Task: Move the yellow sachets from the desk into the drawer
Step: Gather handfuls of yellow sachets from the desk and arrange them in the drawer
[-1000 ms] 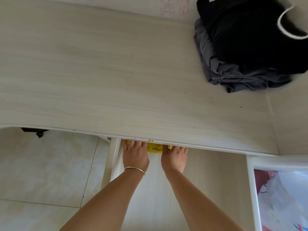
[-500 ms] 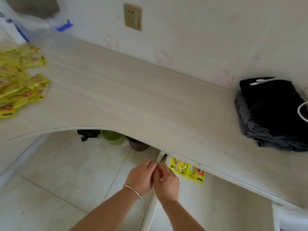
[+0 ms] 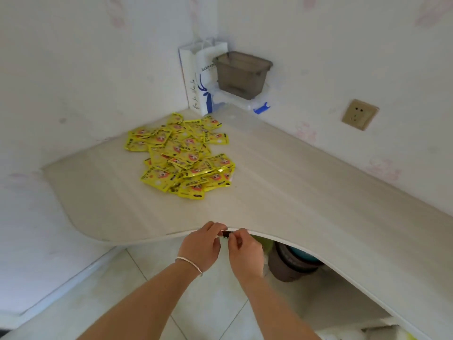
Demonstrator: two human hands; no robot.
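While both hands pinch something small and dark, the sachets wait on the bench; next, reach forward and gather more.

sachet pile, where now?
Head view: yellow sachets heaped on the desk left of centre, near the corner, before the white paper bag.

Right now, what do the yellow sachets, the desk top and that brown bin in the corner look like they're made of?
Yellow sachets: glossy printed plastic or foil film; they shine and crinkle.
Desk top: pale wood-grain laminate over board, likely; matte, with a thin white edge band.
Brown bin: translucent smoky plastic, smooth; light passes through its walls.
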